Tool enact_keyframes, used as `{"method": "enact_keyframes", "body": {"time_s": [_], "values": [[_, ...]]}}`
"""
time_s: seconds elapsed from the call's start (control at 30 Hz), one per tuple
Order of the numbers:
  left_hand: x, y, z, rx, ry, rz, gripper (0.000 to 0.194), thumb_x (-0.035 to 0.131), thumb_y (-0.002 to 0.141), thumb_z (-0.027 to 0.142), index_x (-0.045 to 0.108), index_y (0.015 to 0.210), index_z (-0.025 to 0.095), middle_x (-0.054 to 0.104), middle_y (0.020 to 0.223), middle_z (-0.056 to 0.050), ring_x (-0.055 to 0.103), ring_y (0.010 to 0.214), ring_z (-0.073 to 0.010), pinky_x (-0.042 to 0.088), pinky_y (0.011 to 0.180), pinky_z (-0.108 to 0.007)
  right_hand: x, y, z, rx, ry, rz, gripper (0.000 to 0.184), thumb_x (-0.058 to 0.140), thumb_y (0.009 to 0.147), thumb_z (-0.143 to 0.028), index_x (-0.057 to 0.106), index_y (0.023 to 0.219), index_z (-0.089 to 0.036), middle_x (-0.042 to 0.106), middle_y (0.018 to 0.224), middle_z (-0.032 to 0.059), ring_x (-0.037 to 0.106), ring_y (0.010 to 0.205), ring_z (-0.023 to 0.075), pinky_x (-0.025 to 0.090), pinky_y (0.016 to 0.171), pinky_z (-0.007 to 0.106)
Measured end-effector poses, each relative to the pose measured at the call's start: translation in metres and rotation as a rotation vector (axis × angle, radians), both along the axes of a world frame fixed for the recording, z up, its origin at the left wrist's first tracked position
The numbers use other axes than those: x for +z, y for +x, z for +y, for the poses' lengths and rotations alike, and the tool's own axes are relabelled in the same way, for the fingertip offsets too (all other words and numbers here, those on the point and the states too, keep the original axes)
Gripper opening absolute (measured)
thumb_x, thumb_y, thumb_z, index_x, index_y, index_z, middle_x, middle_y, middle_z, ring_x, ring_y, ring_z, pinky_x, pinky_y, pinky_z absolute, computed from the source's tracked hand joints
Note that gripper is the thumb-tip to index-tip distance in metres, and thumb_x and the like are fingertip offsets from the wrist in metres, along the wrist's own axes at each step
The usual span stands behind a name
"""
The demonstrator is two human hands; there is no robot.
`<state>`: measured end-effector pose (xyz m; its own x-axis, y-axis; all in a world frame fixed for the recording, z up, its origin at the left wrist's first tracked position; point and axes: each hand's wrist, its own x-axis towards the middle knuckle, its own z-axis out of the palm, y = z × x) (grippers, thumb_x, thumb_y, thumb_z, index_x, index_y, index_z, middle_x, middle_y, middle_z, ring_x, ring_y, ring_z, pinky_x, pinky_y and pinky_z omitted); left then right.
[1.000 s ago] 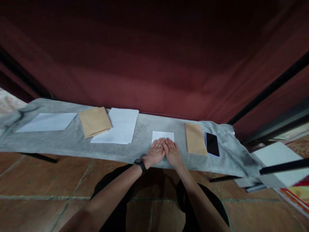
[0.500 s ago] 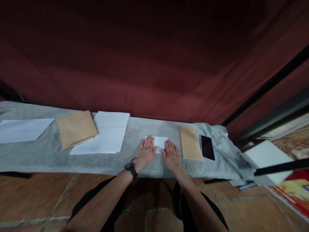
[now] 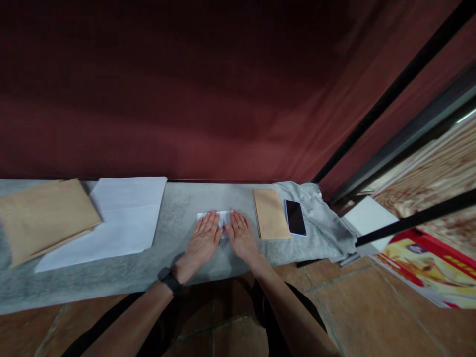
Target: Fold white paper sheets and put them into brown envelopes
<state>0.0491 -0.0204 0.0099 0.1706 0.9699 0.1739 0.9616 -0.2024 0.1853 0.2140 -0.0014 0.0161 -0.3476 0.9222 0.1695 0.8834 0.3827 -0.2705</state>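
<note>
Head view, from where I stand: the grey-draped desk (image 3: 178,208) bears large white sheets (image 3: 128,213) to the left, a brown paper bundle (image 3: 48,213) overlapping them, and a smaller brown packet (image 3: 271,214) to the right. Between sheets and packet, the left hand (image 3: 204,240) and right hand (image 3: 241,235) lie flat, fingers extended, gripping nothing, over a small white paper (image 3: 224,218). I'd press evenly, outward from the middle, so it doesn't skew.
</note>
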Motion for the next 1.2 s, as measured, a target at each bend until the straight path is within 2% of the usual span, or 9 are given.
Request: {"method": "enact_keyframes", "body": {"time_s": [0.07, 0.13, 0.23, 0.43, 0.67, 0.87, 1.0, 1.2], "values": [[-0.003, 0.008, -0.001, -0.096, -0.045, 0.002, 0.060, 0.024, 0.097, 0.026, 0.037, 0.153, 0.009, 0.037, 0.161, -0.014, 0.027, 0.152, -0.0223, 0.023, 0.125, -0.044, 0.001, -0.007, 0.000, 0.072, -0.023, 0.008, 0.052, 0.025, 0.109, -0.037, 0.040, 0.154, -0.015, 0.038, 0.159, 0.0078, 0.032, 0.149, 0.0198, 0.026, 0.123, 0.042], [-0.005, 0.012, -0.001, -0.118, -0.080, 0.019, 0.061, 0.023, 0.096, 0.022, 0.036, 0.154, 0.008, 0.036, 0.161, -0.015, 0.025, 0.153, -0.0220, 0.022, 0.125, -0.044, -0.001, -0.011, 0.000, 0.094, -0.034, 0.012, 0.052, 0.025, 0.109, -0.038, 0.038, 0.155, -0.016, 0.040, 0.158, 0.0075, 0.033, 0.149, 0.0198, 0.026, 0.123, 0.043], [-0.006, 0.010, 0.002, -0.070, -0.097, 0.034, 0.061, 0.022, 0.096, 0.022, 0.035, 0.154, 0.007, 0.034, 0.162, -0.015, 0.025, 0.153, -0.0218, 0.020, 0.126, -0.044, -0.005, -0.011, 0.001, 0.060, -0.026, 0.006, 0.054, 0.026, 0.109, -0.041, 0.039, 0.155, -0.015, 0.038, 0.159, 0.0093, 0.033, 0.149, 0.0220, 0.026, 0.122, 0.044], [-0.004, -0.006, 0.004, 0.033, -0.048, 0.060, 0.063, 0.024, 0.099, 0.035, 0.036, 0.153, 0.005, 0.034, 0.161, -0.017, 0.025, 0.153, -0.0253, 0.018, 0.126, -0.047, -0.011, -0.005, 0.002, 0.014, 0.006, -0.031, 0.058, 0.030, 0.108, -0.044, 0.035, 0.155, -0.010, 0.033, 0.160, 0.0126, 0.030, 0.150, 0.0252, 0.022, 0.123, 0.045], [0.009, -0.023, 0.008, 0.144, -0.076, 0.070, 0.060, 0.026, 0.100, 0.036, 0.041, 0.150, 0.008, 0.041, 0.159, -0.015, 0.035, 0.148, -0.0267, 0.026, 0.122, -0.045, -0.015, -0.005, 0.002, -0.029, 0.018, -0.029, 0.059, 0.032, 0.108, -0.045, 0.033, 0.157, -0.012, 0.032, 0.161, 0.0125, 0.031, 0.150, 0.0268, 0.023, 0.122, 0.047], [0.028, -0.035, 0.019, 0.137, -0.030, 0.048, 0.050, 0.032, 0.097, 0.027, 0.055, 0.139, 0.015, 0.060, 0.142, -0.012, 0.056, 0.125, -0.0276, 0.042, 0.107, -0.042, -0.014, -0.005, 0.004, -0.036, -0.009, -0.039, 0.062, 0.031, 0.107, -0.047, 0.031, 0.157, -0.010, 0.029, 0.162, 0.0122, 0.029, 0.151, 0.0272, 0.021, 0.123, 0.046], [0.031, -0.039, 0.029, 0.149, -0.038, 0.005, 0.044, 0.039, 0.093, 0.025, 0.062, 0.130, 0.018, 0.065, 0.130, -0.011, 0.057, 0.116, -0.0275, 0.045, 0.102, -0.040, -0.013, -0.005, 0.004, -0.039, -0.008, -0.041, 0.062, 0.032, 0.107, -0.047, 0.032, 0.157, -0.011, 0.030, 0.162, 0.0116, 0.029, 0.151, 0.0274, 0.021, 0.123, 0.046], [0.030, -0.043, 0.043, 0.175, -0.072, -0.029, 0.038, 0.047, 0.089, 0.025, 0.067, 0.120, 0.016, 0.066, 0.116, -0.012, 0.058, 0.112, -0.0272, 0.043, 0.105, -0.040, -0.012, -0.002, 0.003, -0.026, 0.000, -0.051, 0.060, 0.033, 0.107, -0.045, 0.033, 0.157, -0.010, 0.031, 0.162, 0.0116, 0.029, 0.150, 0.0274, 0.021, 0.123, 0.045]]}}
